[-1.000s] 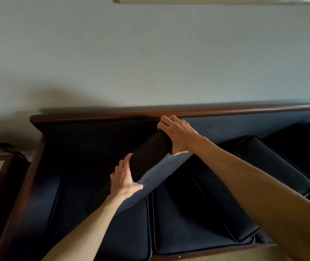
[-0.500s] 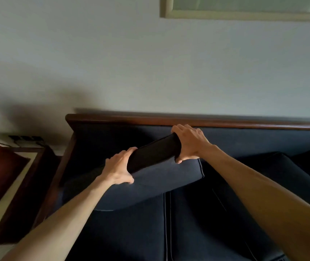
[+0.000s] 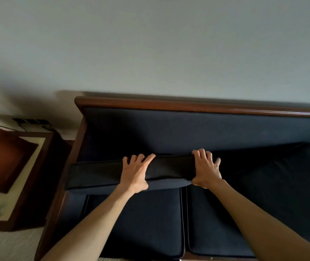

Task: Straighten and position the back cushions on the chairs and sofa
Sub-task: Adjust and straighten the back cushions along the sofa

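A dark navy back cushion [image 3: 97,174] stands level along the left end of the sofa, its top edge facing me, against the upholstered backrest [image 3: 169,132]. My left hand [image 3: 135,172] lies over the middle of that top edge, fingers spread, thumb at the front face. My right hand [image 3: 206,170] clasps the cushion's right end the same way. A second back cushion [image 3: 282,181] lies slumped on the seat to the right.
The sofa has a brown wooden top rail [image 3: 188,106] and two navy seat cushions [image 3: 141,223] below my arms. A wooden side table [image 3: 18,166] stands at the left, with a power strip [image 3: 30,121] behind it. Pale carpet [image 3: 9,245] shows at bottom left.
The cushion went from tilted, right end high, to level and lower against the backrest. Both hands came down with it and their fingers spread over its top edge.
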A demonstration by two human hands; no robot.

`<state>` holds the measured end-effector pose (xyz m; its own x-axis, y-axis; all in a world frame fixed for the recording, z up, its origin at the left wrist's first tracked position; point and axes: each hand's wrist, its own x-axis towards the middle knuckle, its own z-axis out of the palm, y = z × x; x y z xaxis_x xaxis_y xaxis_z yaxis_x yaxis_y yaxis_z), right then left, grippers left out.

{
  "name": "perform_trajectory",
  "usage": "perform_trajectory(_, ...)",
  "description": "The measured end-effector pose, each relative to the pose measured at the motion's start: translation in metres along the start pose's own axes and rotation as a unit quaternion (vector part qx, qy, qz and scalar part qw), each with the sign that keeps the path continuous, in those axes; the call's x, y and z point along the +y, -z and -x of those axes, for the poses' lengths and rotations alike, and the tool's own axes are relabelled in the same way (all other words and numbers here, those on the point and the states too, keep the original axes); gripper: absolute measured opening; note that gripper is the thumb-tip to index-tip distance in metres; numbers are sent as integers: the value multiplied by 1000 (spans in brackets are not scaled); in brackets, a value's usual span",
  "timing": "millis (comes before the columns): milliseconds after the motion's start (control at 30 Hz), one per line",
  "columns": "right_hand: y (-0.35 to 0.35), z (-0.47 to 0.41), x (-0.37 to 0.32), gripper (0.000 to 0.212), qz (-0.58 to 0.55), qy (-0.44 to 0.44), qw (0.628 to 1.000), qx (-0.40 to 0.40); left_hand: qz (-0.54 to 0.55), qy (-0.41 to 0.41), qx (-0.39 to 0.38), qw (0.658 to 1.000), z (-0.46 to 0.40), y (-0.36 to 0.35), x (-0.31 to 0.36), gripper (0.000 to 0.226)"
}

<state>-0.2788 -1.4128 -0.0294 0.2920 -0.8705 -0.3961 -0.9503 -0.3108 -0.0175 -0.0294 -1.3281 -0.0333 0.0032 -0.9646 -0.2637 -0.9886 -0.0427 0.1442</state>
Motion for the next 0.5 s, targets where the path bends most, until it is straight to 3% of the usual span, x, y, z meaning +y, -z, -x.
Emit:
perform_trajectory(133, -9, 3, -58, 133, 72, 88, 992, 57, 11, 4, 30, 999, -1, -6, -16, 117)
perform_trajectory(233, -28, 9, -106, 128, 17, 166, 981, 94, 41, 67, 105, 991, 12, -16, -15, 125)
perform_trajectory(400, -36, -4, -99, 108, -6, 135, 984, 112, 23, 13, 112, 993, 36, -30, -50, 122)
perform_trajectory(500, -35, -14, -83, 107, -19, 110, 988, 108, 26, 61, 106, 992, 47, -24, -106, 128)
